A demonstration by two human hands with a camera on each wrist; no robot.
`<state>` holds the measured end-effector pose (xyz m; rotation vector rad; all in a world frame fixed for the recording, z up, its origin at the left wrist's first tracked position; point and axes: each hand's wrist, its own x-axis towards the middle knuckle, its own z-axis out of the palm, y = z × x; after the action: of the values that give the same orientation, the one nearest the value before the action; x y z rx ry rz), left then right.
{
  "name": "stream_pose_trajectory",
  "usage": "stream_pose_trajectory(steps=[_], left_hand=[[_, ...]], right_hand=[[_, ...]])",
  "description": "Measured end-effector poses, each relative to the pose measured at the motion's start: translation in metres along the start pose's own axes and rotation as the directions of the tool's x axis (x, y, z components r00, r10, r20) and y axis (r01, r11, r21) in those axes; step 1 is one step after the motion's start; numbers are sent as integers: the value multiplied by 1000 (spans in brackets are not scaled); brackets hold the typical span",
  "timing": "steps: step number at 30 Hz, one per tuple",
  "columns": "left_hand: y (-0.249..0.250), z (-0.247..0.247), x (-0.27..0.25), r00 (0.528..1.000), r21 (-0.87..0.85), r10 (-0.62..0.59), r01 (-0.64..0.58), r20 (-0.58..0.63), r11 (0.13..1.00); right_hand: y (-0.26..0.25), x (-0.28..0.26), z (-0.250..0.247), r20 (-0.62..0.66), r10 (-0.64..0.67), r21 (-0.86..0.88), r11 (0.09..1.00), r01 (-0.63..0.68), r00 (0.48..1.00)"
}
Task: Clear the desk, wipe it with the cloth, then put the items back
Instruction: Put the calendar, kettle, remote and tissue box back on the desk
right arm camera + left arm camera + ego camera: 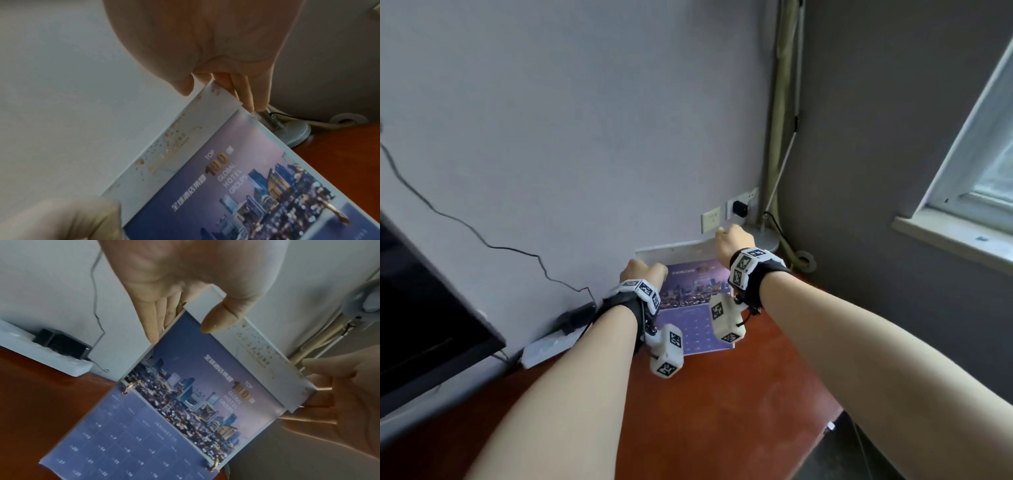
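Observation:
A desk calendar (695, 301) with a purple city photo and a January grid stands at the back of the red-brown desk (722, 394), close to the wall. My left hand (643, 270) pinches its white top edge at the left corner, thumb in front and fingers behind (180, 331). At the right corner my right hand (732, 240) pinches the same edge (220, 97). The calendar (185, 402) tilts back, gold rings showing; whether its base touches the desk I cannot tell. No cloth is in view.
A white power strip (548, 346) with a black adapter lies against the wall at the left, its cable running up. A dark monitor (424, 308) fills the left edge. A grey lamp base (763, 236) sits in the corner under wall sockets (739, 207). A window sill (955, 236) juts out at the right.

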<state>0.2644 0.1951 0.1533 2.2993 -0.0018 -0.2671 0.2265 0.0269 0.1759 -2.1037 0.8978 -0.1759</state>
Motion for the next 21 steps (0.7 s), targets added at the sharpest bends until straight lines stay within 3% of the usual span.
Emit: stream_pose_trajectory(steps=[10,21], left_hand=[[110,126,-1,994,207,-25,47,-110,977],[144,165,34,989,282,-51,89,-142,955]], right_hand=[[73,103,-111,170,-65,-247,963,106,983],[77,178,-128,224,-35,-162,984,73,974]])
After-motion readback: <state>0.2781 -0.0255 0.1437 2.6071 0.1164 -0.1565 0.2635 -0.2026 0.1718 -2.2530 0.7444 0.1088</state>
